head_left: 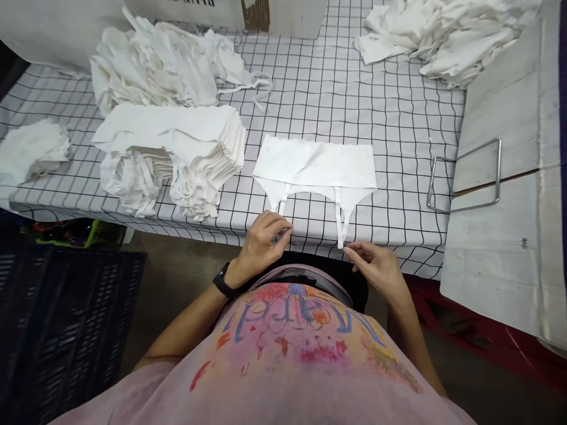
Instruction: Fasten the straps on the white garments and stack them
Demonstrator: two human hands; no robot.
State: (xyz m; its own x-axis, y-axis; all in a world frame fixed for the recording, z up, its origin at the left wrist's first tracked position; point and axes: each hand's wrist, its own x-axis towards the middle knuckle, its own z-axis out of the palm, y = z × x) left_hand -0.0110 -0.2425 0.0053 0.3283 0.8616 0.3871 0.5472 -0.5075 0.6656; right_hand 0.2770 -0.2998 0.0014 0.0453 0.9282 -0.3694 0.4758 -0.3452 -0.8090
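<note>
A white garter belt (pixel 315 163) lies spread flat near the front edge of the table, its two straps pointing toward me. My left hand (pixel 264 241), with a dark band on the wrist, is closed at the left strap, whose end disappears behind the fingers. At the end of the right strap (pixel 340 227), my right hand (pixel 376 267) pinches with thumb and fingertips. Left of the belt, a neat stack of similar white garter belts (pixel 163 127) has its straps bunched at the front.
Behind the stack sits a loose heap of white garments (pixel 155 65); another heap (pixel 443 35) lies at the back right. A white piece (pixel 33 147) rests far left. A cardboard box (pixel 496 248) with a bent metal wire frame (pixel 498 171) borders the right. Dark crates (pixel 71 319) stand below left.
</note>
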